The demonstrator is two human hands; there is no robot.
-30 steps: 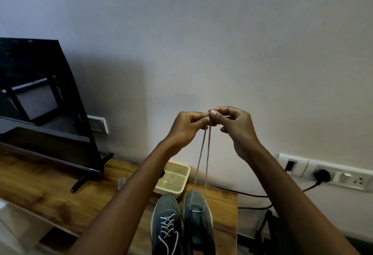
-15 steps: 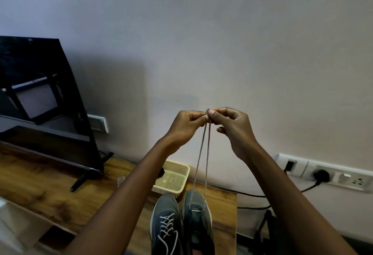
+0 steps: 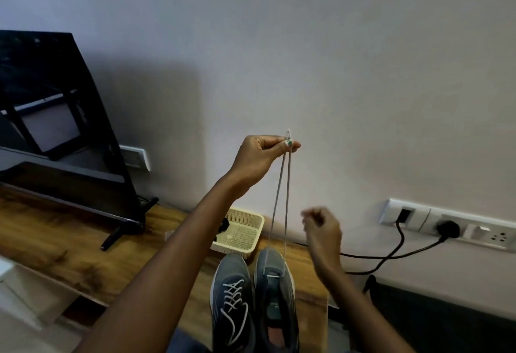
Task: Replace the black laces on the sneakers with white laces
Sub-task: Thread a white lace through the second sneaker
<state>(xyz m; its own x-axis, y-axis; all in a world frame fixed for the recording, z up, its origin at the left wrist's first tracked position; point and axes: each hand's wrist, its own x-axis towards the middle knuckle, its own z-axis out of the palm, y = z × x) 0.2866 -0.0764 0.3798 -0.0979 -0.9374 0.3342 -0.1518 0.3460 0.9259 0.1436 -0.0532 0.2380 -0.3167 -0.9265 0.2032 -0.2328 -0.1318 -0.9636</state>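
Left hand (image 3: 258, 154): raised at the centre of the frame, thumb and fingers pinching both ends of the white lace (image 3: 282, 199) together, the tips protruding just above the pinch. Right hand (image 3: 321, 231): lower and to the right of the lace, motion-blurred, fingers loosely curled, holding nothing, clear of the lace. The two lace strands run down from the pinch to the lowest eyelets of the right sneaker (image 3: 275, 296), where a short white bar crosses the tongue. The left sneaker (image 3: 231, 299), touching it on the left, is fully laced in white. Both grey sneakers stand at the bottom centre on the wooden bench (image 3: 55, 241), toes toward the wall. A cream mesh basket (image 3: 243, 234) sits just beyond the toes, with something dark inside. A black television (image 3: 55, 118) occupies the left of the frame. A wall socket strip (image 3: 474, 229) with a black plug and cable is at the right.
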